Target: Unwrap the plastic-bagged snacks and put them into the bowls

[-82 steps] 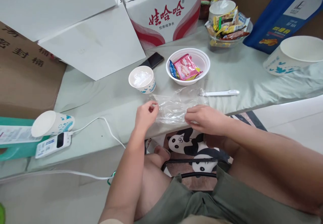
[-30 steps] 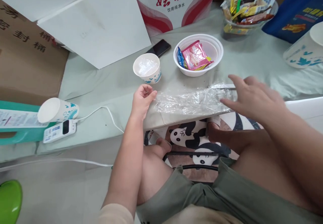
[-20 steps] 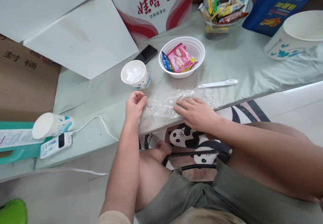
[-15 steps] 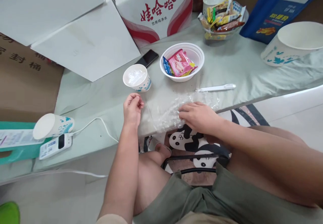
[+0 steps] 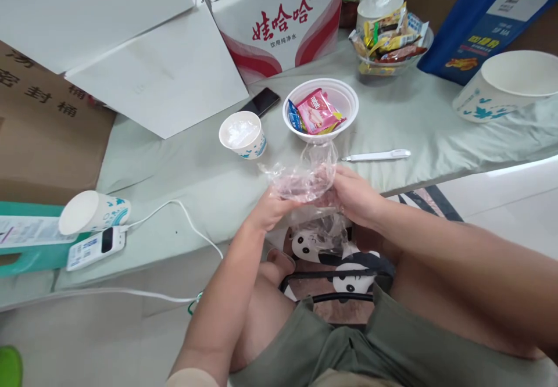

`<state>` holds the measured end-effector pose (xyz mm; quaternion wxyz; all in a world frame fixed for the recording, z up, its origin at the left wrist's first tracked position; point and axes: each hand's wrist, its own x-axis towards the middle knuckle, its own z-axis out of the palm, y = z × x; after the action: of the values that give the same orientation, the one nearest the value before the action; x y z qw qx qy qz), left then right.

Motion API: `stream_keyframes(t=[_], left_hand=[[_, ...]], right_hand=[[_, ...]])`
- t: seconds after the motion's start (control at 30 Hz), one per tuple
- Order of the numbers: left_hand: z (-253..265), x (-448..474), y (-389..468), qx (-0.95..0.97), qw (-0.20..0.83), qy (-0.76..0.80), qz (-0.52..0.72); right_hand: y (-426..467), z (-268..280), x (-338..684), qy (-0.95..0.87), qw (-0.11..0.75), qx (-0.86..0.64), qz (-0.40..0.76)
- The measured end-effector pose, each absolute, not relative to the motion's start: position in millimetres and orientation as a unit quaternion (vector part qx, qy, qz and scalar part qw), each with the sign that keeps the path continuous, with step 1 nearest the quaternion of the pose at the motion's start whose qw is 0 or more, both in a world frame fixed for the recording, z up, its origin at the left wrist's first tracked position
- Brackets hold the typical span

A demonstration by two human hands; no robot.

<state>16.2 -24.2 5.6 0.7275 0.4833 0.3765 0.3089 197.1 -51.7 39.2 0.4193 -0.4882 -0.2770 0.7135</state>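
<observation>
A crumpled clear plastic bag (image 5: 307,185) is bunched up between my two hands at the table's front edge. My left hand (image 5: 272,207) grips its left side, fingers partly covered by the film. On the other side my right hand (image 5: 352,194) has its fingers closed on the plastic, and a loose part hangs below over my lap. Just beyond stands a white bowl (image 5: 349,105) with small snack packets (image 5: 317,111) in it. Left of that is a paper cup (image 5: 247,143) with clear plastic inside. A white utility knife (image 5: 378,156) lies to the right of the bag.
A dark phone (image 5: 264,102) lies behind the cup. White cartons (image 5: 279,32) stand at the back, beside a snack-filled clear bowl (image 5: 394,68). A large paper tub (image 5: 483,105) is at right. At left are a tipped paper cup (image 5: 98,212), a white power bank (image 5: 93,250) and its cable (image 5: 187,215).
The plastic lay on the table under my right hand; now it is lifted and bunched between both hands. My left hand has moved right to take hold of it.
</observation>
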Motion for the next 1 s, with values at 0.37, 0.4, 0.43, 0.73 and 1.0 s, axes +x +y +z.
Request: stream_keyframes(t=[0.37,0.4,0.43,0.73,1.0], left_hand=[[17.7,2.1,-15.3,0.421,0.717,0.417,0.368],[17.3,0.4,-14.2,0.417,0.714,0.413,0.382],[16.6,-1.4,-12.9,0.413,0.711,0.408,0.397],[14.7,-7.7,-6.1,0.403,0.795,0.377,0.252],[12.0,-6.3,-4.7,0.403,0.724,0.414,0.376]], right_hand=[[-55.0,39.4,208.6,-0.457,0.393,-0.499,0.623],[-53.1,38.6,209.8,-0.463,0.409,-0.504,0.603],[-51.1,37.8,211.0,-0.467,0.425,-0.507,0.586],[-50.1,38.3,208.4,-0.485,0.369,-0.495,0.619],[-47.0,32.1,212.2,-0.469,0.408,-0.507,0.597]])
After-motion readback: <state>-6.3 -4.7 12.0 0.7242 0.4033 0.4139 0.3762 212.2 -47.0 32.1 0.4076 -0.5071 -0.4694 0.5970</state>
